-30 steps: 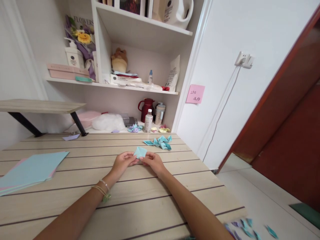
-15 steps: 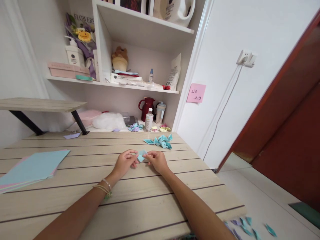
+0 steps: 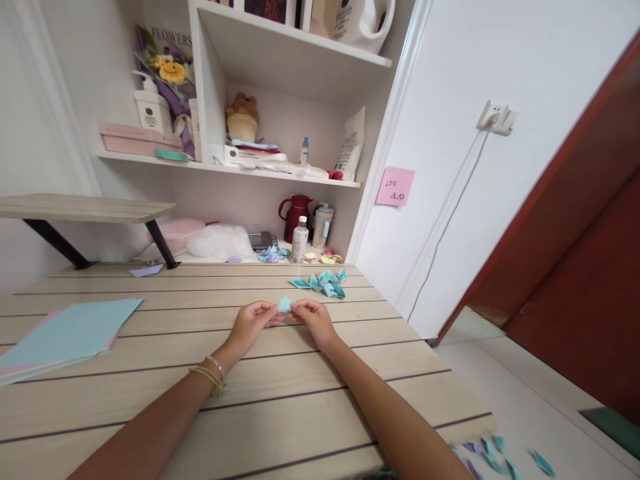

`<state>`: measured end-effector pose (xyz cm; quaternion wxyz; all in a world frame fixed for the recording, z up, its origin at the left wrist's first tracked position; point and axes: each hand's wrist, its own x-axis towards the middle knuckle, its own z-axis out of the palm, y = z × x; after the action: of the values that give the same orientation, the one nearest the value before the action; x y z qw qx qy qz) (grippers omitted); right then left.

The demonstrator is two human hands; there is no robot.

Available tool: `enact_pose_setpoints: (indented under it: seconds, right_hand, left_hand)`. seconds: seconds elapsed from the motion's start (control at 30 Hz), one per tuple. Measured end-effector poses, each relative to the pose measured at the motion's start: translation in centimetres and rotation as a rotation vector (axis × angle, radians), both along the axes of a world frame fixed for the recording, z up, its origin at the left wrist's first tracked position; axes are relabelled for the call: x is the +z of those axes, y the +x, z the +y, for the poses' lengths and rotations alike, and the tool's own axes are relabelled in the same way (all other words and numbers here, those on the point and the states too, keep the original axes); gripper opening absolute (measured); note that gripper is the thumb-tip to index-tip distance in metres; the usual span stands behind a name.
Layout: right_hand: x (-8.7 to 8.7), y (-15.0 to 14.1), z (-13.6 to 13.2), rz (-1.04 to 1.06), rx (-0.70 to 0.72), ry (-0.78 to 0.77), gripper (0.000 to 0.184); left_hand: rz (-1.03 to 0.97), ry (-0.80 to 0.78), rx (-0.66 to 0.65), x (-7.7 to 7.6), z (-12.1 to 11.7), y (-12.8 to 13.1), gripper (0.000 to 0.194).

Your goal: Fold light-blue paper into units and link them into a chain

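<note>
My left hand (image 3: 253, 323) and my right hand (image 3: 313, 319) meet over the middle of the wooden table (image 3: 280, 400). Both pinch a small folded piece of light blue paper (image 3: 285, 305), held just above the tabletop between the fingertips. Only a small corner of the paper shows above the fingers. A pile of several folded blue paper pieces (image 3: 321, 283) lies on the table just beyond my right hand. A stack of blue and pink paper sheets (image 3: 65, 337) rests at the table's left edge.
A raised wooden shelf on black legs (image 3: 80, 208) stands at the back left. White wall shelves (image 3: 280, 173) hold bottles, a red jug (image 3: 295, 215) and boxes. Loose paper pieces (image 3: 493, 453) lie on the floor at the right, near a red-brown door (image 3: 585, 267).
The blue paper has shrunk from a wide flat shape to a small folded tip between my fingers. Both hands drew closer together and a little farther from me.
</note>
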<state>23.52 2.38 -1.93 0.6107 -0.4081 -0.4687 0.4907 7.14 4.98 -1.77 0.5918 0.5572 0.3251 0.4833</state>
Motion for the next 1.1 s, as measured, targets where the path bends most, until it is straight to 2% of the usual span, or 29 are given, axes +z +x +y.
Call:
enact_pose_setpoints:
  seconds: [0.17,0.23,0.37,0.5,0.73,0.8,0.97,1.03,1.1]
  right_hand:
    - [-0.3,0.1,0.2,-0.007,-0.012,0.028,0.046]
    - [-0.5,0.3,0.3,-0.033,0.003,0.028,0.040]
    - [-0.7,0.5,0.5,-0.103,0.018,0.065,0.030]
    - [-0.9,0.4,0.5,-0.248,0.075,0.111,0.026]
    - [-0.7,0.4,0.3,-0.543,-0.014,0.217,0.023]
    - [-0.6,0.2,0.1,-0.511,0.007,0.200,0.025]
    - [-0.3,-1.0,-0.3,-0.178,0.076,0.098,0.038]
    - [-0.2,-1.2,-0.5,-0.151,0.115,0.089,0.036]
    - [0.0,-1.2,-0.6,-0.193,0.093,0.092,0.028]
  left_hand:
    - [0.018,0.037,-0.001,0.0,-0.1,0.0,0.045]
    - [0.054,0.043,-0.028,-0.1,-0.2,0.0,0.047]
    - [0.118,0.078,-0.082,-0.6,0.0,0.1,0.041]
    - [0.185,0.149,-0.045,-1.0,0.3,0.1,0.028]
    - [0.194,0.112,-0.059,-0.8,0.1,-0.1,0.025]
    - [0.193,0.098,-0.082,-0.7,0.1,-0.1,0.026]
    - [0.125,0.053,-0.045,-0.3,0.1,-0.2,0.027]
    - [0.110,0.047,-0.015,-0.1,0.0,-0.2,0.026]
    - [0.111,0.059,-0.006,-0.1,-0.1,0.0,0.026]
